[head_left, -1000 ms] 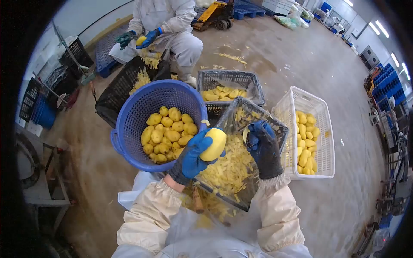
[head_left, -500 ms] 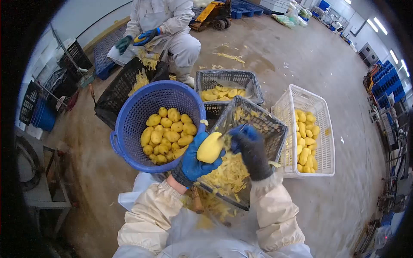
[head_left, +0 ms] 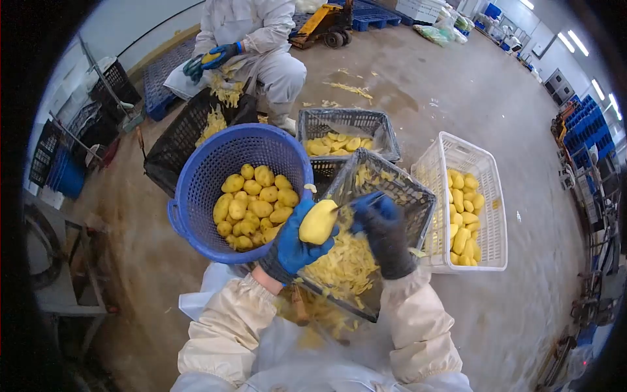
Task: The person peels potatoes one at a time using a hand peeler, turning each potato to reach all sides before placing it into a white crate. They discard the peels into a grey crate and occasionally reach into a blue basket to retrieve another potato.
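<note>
- Wet-looking floor point(head_left: 535, 215) of a large work area lies beneath and around the hands.
- Farthest left, beyond the hands, a black crate point(head_left: 164, 151) carries yellow peelings point(head_left: 213, 124).
- Behind it a co-worker point(head_left: 277, 72) in pale clothing holds a potato point(head_left: 210, 57) in gloved hands.
- Just left of the hands, a blue basket point(head_left: 189, 196) holds yellow potatoes point(head_left: 251, 204).
- The left hand point(head_left: 291, 245), blue-gloved, has its fingers curled around a peeled potato point(head_left: 318, 222), just left of the right hand.
- Below the left hand is a wooden handle point(head_left: 300, 306).
- Straight ahead, past the hands, a lined crate point(head_left: 385, 134) holds yellow pieces point(head_left: 337, 142).
- Under the hands, a tilted crate point(head_left: 418, 212) contains strips of peel point(head_left: 349, 264).
- The right hand point(head_left: 384, 228), gloved and blurred, is closed around a thin dark tool point(head_left: 346, 205) pointing at the peeled potato.
- To its right, a white crate point(head_left: 494, 215) holds smooth yellow potatoes point(head_left: 465, 222).
</note>
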{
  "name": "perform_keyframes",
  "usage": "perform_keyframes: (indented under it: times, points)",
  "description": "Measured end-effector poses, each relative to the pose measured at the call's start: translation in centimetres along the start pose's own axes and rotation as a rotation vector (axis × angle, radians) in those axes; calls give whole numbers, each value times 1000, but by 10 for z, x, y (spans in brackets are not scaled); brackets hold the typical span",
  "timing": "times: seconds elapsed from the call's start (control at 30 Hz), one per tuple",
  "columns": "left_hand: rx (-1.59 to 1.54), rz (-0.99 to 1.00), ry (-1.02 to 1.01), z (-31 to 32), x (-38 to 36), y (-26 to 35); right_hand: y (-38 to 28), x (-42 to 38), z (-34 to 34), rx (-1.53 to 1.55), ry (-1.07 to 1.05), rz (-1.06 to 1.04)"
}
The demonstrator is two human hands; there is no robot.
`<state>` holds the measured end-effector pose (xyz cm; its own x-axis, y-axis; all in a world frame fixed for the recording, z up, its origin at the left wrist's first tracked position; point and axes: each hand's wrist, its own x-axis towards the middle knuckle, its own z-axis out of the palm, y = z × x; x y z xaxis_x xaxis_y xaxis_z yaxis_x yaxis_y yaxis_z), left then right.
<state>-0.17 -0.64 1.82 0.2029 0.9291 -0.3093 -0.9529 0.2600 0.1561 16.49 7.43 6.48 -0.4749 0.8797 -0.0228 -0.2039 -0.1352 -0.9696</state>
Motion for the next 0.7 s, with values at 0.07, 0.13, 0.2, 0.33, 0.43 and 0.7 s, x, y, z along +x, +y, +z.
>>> perform_keyframes:
  times: [0.07,0.13,0.2,0.33,0.43,0.7]
  points:
    - [38,-16,-4,-4,3,-2,11,4,0,-40,-88,-20]
    - [73,-30,-11,-11,6,-2,12,21,-25,-53,290,-128]
    - [52,93,-119,-17,10,3,23,25,-42,158,273,-107]
    - [397,367,34,-5,10,8,38,4,-9,677,225,216]
    - [170,350,-104,0,11,10,42,-5,11,787,-30,382]
    - [519,199,-222,24,-6,7,25,9,-14,664,15,177]
